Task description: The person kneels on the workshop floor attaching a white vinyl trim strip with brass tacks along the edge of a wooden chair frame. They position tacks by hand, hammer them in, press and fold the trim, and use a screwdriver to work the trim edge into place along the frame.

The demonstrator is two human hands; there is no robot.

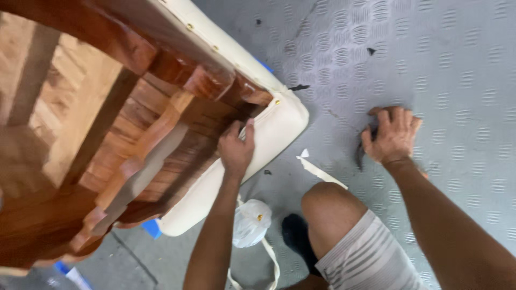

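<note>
A wooden chair (97, 139) lies tipped over at the left, its reddish-brown frame and carved underside showing, with a cream padded seat (279, 126) edged by small brass tacks toward the right. The left hand (235, 147) is closed in a pinch on the cream covering at the seat's corner, where it meets the wood. The right hand (391, 137), well apart at the right, presses fingers-curled on the grey patterned floor (451, 64) over a dark tool (359, 156); its grip on that cannot be told. A small plastic bag (251, 223) lies near the person's knee.
</note>
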